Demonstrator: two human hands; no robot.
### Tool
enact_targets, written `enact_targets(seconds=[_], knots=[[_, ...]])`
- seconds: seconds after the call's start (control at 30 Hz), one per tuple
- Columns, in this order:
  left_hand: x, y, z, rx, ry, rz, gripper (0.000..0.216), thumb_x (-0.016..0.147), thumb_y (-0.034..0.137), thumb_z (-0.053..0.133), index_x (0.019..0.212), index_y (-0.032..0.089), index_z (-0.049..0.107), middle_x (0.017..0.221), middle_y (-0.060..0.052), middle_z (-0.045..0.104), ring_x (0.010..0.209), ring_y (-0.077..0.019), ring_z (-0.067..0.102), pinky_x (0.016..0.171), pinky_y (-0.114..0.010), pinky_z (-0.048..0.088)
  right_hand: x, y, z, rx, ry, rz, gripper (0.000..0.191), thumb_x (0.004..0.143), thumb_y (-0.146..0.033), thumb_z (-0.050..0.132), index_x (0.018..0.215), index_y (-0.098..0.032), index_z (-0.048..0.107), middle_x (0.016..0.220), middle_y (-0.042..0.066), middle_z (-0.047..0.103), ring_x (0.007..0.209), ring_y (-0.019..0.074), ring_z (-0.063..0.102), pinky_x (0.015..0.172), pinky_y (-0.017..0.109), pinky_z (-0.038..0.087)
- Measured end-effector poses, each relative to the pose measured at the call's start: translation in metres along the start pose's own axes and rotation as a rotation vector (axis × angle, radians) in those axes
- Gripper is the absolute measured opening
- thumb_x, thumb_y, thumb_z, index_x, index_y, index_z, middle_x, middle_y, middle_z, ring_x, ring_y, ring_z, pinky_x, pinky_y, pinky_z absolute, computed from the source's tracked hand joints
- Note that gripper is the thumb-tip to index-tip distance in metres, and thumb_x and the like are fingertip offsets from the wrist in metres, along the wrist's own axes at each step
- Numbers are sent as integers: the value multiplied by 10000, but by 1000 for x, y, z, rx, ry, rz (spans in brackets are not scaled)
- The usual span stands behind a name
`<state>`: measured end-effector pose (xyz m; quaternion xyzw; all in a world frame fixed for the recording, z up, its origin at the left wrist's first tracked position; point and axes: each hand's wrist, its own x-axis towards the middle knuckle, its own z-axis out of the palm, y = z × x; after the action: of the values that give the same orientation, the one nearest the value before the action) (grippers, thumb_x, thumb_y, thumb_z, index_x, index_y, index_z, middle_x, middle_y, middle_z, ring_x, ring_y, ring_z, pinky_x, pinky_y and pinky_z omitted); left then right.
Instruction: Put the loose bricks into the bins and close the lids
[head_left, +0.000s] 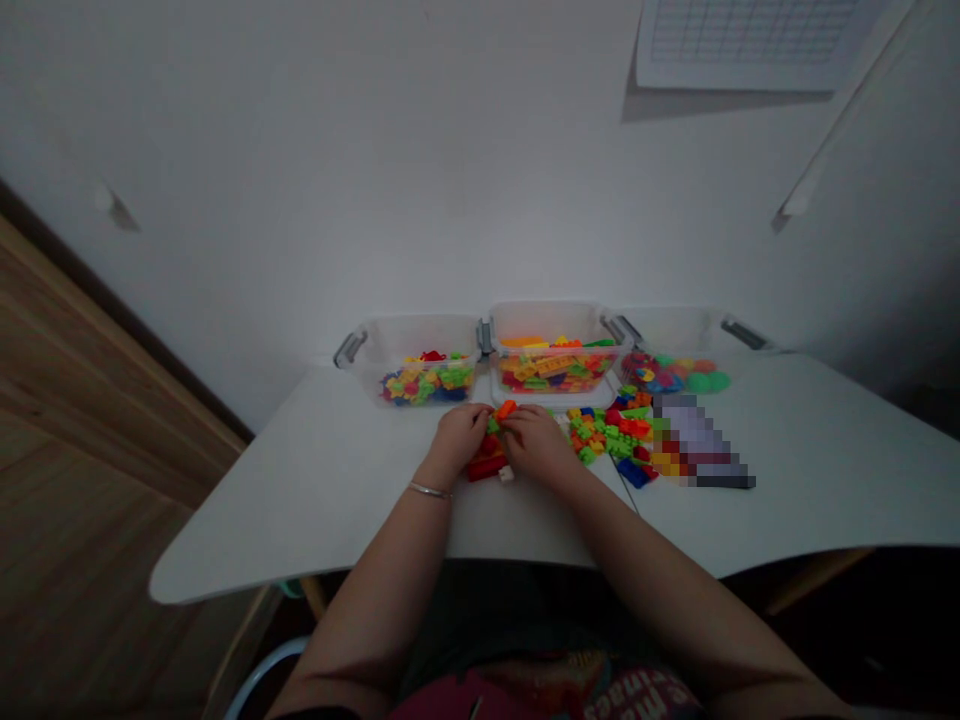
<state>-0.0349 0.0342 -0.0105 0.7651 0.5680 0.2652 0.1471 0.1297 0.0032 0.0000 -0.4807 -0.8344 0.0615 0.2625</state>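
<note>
Orange block (506,409) x1 btwn L/R fingers (523,421), 3 bins (555,313) behind

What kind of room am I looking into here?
Probably a play or activity corner indoors: a white table against a plain wall, clear bins of colourful plastic pieces, and loose toy bricks beside the hands.
</note>
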Motion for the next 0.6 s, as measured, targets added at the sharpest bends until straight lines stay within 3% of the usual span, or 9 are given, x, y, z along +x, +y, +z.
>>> enact_targets(seconds=[0.1,0.27,0.43,0.6], knots=[[4,5,4,-38,18,45,326,914,186,394,1031,165,697,1079,-81,727,1022,-187,649,964,-312,468,-7,12,1,60,147,22,323,827,-145,498,1060,-155,720,1091,90,710,1048,226,579,1025,382,408],[4,13,4,-62,166,169,352,841,189,541,1181,157,627,1160,-97,693,1086,-228,620,997,-382,450,-13,25,2,200,349,1,363,810,-134,491,1101,-201,697,1078,85,696,1044,231,573,979,423,448],[1,18,5,-77,151,326,425,824,178,588,1249,188,582,1220,-95,666,1122,-227,601,991,-390,443,-16,20,4,302,404,-69,363,792,-140,496,1094,-209,685,1076,85,697,1041,227,592,972,432,461],[0,18,7,-50,149,280,266,851,233,595,1104,189,665,1061,-78,728,982,-226,648,919,-384,472,-18,17,8,334,394,-113,396,788,-146,478,1134,-235,647,1086,73,694,1043,230,599,974,458,459]])
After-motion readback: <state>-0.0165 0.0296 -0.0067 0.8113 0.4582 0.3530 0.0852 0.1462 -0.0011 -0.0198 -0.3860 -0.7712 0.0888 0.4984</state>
